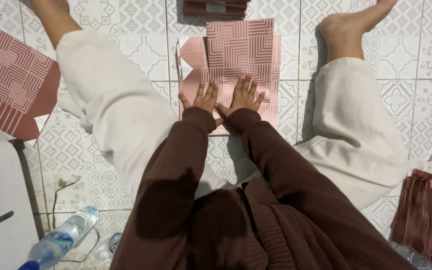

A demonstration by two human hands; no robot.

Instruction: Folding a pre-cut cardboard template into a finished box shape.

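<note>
Left hand (pixel 204 97) and right hand (pixel 244 95) press flat, fingers spread, gripping nothing, on the pink patterned box blank (pixel 241 47) on the tiled floor (pixel 141 55), probably creasing a fold; next calls for lifting a flap.

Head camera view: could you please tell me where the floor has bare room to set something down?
Bare tiled floor lies right of the right foot, and between the left leg and the pink patterned sheet. Crowded: both hands press that sheet; bottles lower left, stack lower right.

Head camera looks steeply down, close, onto the tiled floor (pixel 141 55).
</note>
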